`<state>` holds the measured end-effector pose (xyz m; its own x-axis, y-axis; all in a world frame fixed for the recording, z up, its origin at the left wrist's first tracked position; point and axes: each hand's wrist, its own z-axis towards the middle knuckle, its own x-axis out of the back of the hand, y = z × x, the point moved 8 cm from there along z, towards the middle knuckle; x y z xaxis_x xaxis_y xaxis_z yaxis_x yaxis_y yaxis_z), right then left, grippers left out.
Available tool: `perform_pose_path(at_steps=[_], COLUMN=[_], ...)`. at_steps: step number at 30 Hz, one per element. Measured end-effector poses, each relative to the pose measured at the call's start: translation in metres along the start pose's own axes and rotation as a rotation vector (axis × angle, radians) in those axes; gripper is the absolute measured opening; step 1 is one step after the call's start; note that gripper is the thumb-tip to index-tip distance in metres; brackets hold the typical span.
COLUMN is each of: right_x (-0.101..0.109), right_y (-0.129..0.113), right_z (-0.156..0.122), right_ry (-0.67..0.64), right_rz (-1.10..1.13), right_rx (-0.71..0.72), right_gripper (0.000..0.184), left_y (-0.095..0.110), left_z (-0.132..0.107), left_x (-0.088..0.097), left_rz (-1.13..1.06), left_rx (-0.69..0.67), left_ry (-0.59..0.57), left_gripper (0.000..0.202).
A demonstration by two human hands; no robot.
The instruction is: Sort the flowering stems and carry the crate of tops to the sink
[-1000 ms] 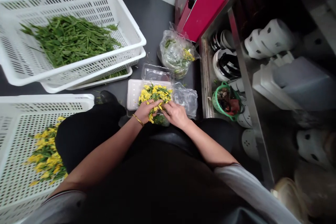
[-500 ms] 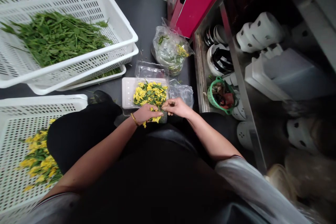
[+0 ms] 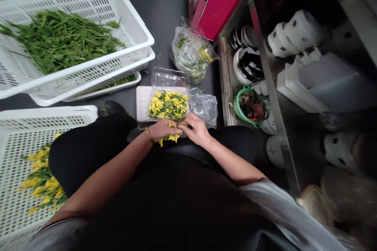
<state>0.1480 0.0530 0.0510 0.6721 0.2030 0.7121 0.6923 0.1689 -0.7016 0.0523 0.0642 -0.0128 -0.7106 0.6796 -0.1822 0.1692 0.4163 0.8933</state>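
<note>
My left hand (image 3: 165, 128) is closed around a small bunch of yellow flowers (image 3: 172, 137), with blossoms sticking out below the fingers. Against its fingertips, my right hand (image 3: 195, 128) is pinched; whatever lies between its fingers is hidden, perhaps too small to make out. Just beyond both hands, a clear plastic box (image 3: 153, 96) holds a heap of yellow blossoms and green leaves (image 3: 169, 104). The box rests on a pale, upturned container (image 3: 142, 104). Its clear lid (image 3: 170, 77) stands open on the far side.
White crates (image 3: 129, 27) at left hold green leafy stems (image 3: 70, 43). A lower crate (image 3: 17, 135) holds more yellow flowers (image 3: 44, 176). A stuffed plastic bag (image 3: 191, 57) sits ahead. On the right, a metal shelf (image 3: 272, 74) carries white pots and a green basket (image 3: 240, 106).
My right hand has moved slightly left and down, coming up against the left hand's fingertips. The left hand keeps its hold on the flowers, nearly in place.
</note>
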Motion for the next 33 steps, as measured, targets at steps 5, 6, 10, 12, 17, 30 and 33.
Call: perform_pose_path(at_steps=[5, 6, 10, 12, 17, 30, 33], right_x=[0.004, 0.004, -0.006, -0.017, -0.015, -0.027, -0.022], right_y=[0.001, 0.002, 0.014, 0.03, 0.064, 0.115, 0.123], right_z=[-0.018, -0.019, -0.021, -0.021, -0.022, 0.088, 0.092], right_ry=[0.033, 0.026, -0.027, -0.057, -0.119, -0.529, -0.484], right_rz=[0.111, 0.138, 0.207, 0.247, 0.403, -0.824, -0.815], right_rx=[0.032, 0.035, -0.035, -0.17, -0.39, -0.299, -0.326], right_gripper=[0.011, 0.01, 0.014, 0.019, 0.021, 0.029, 0.027], left_y=[-0.002, -0.004, -0.009, -0.004, 0.003, -0.005, -0.011], left_z=[-0.002, -0.002, 0.001, 0.002, -0.003, 0.002, 0.008], left_x=[-0.008, -0.009, -0.013, -0.012, -0.021, -0.006, -0.001], left_rz=[0.135, 0.156, 0.28, 0.354, 0.273, -0.647, -0.598], left_rx=[-0.017, -0.007, -0.004, -0.076, -0.096, -0.045, 0.018], left_ry=[-0.087, -0.104, -0.106, -0.057, -0.198, -0.18, -0.079], left_gripper=[0.034, 0.034, 0.03, 0.026, 0.022, 0.027, 0.027])
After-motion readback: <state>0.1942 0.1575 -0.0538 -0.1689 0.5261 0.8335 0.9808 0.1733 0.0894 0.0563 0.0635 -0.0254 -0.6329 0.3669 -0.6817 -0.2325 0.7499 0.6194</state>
